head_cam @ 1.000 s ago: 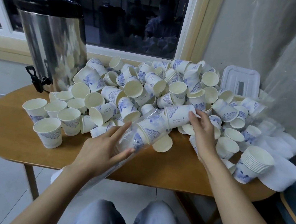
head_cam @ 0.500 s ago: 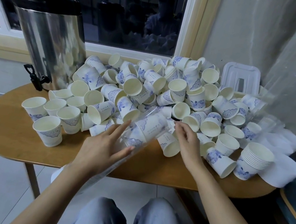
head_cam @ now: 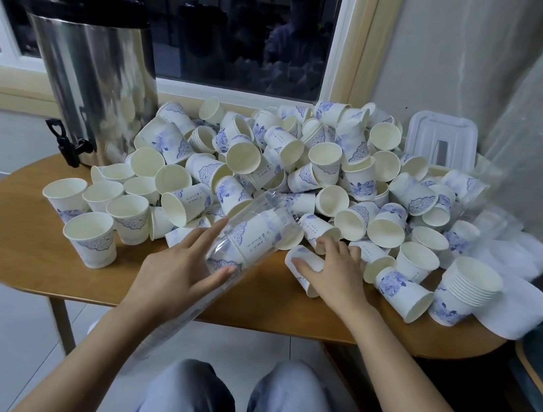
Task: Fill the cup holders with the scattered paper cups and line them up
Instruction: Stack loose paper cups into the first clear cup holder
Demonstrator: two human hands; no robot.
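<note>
The clear holder [head_cam: 252, 238] lay tilted over the front of the bench [head_cam: 31, 264], grasped between the thumb and fingers of the left hand [head_cam: 182, 270]. It had paper cups inside, but we could not count them through the plastic. Its lower end ran down past the bench edge, blurred and hard to trace. Just beside it, the right hand [head_cam: 336, 276] was closed over a cup [head_cam: 300, 261] lying on its side and hid most of it. Behind both hands rose a heap of cups [head_cam: 303, 161] printed in blue. Their small dark writing was unreadable. A nested stack [head_cam: 470, 287] stood at the right and a steel urn [head_cam: 88, 67] at the left. A white lid [head_cam: 442, 140] leaned behind the heap.
</note>
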